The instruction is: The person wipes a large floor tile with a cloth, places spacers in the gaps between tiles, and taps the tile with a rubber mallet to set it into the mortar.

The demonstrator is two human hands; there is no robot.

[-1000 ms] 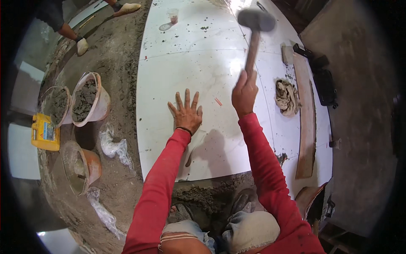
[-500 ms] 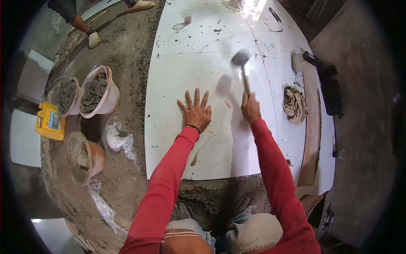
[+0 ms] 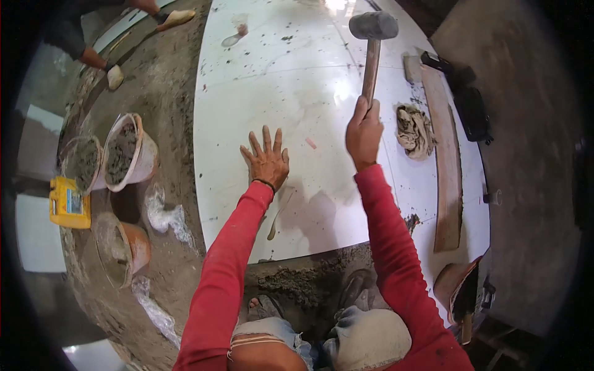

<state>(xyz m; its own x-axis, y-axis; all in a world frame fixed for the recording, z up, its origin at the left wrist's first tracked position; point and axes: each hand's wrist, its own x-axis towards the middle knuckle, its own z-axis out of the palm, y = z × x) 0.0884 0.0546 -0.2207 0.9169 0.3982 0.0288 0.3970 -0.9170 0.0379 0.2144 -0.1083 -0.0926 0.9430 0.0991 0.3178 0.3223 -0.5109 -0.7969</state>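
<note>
My left hand (image 3: 268, 162) lies flat on a large white floor tile (image 3: 241, 105), its fingers spread and nothing in them. Raised above the tiles, my right hand (image 3: 364, 133) is wrapped round the wooden handle of a rubber mallet (image 3: 374, 26). The mallet's dark grey head points up and away from me, apart from the tile. Between the hands and a little beyond the left one, a small red mark (image 3: 310, 143) shows on the tile. Spots of mortar dot the white surface, and a brownish smear lies beside my left wrist.
Buckets of mortar (image 3: 146, 154), a yellow jug (image 3: 70, 204) and crumpled clear plastic (image 3: 167, 213) stand or lie on rough mortar at left. On the right are a bunched rag (image 3: 414, 132), a long wooden board (image 3: 443, 185) and a black case (image 3: 472, 114). Another person's foot (image 3: 115, 77) is at far left.
My right hand has lifted the mallet up from low over the tile, and its head now looks larger and sharper. My left hand still rests flat; the whole view has shifted slightly.
</note>
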